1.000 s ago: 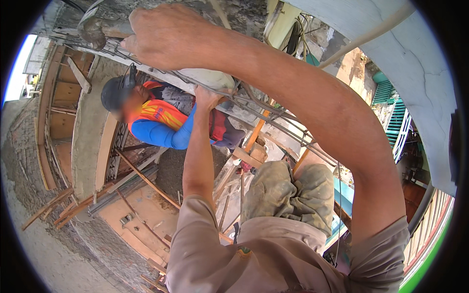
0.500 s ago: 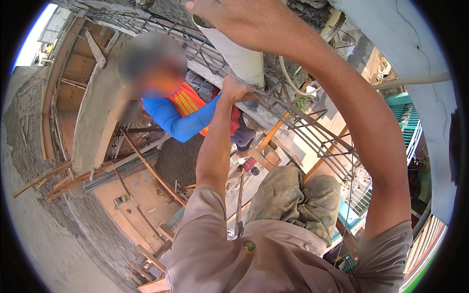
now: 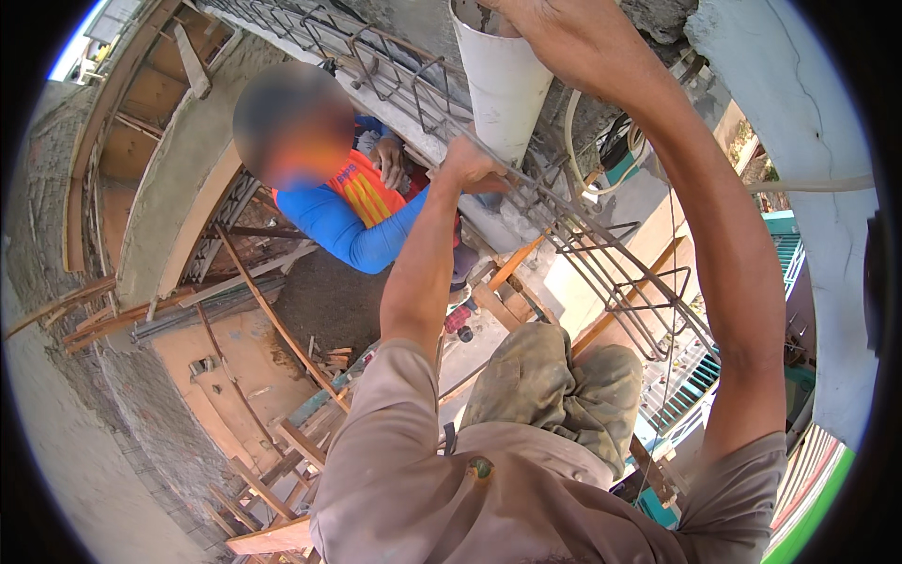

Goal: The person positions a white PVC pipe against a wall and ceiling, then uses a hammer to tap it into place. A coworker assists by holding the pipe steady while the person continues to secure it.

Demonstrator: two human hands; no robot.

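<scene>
One white pipe [image 3: 505,94], right hand [image 3: 550,33] at open rim; contents unclear.

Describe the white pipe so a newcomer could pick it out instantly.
Find the long steel rebar cage slanting from upper left to lower right. Along its upper side, between the person's left hand and right hand, is the pipe. It is white, straight and open-topped, far thicker than the pale hose looping to its right.

White pipe [image 3: 505,99], yellow-striped orange vest [image 3: 365,195], blue sleeve [image 3: 340,233]
</scene>
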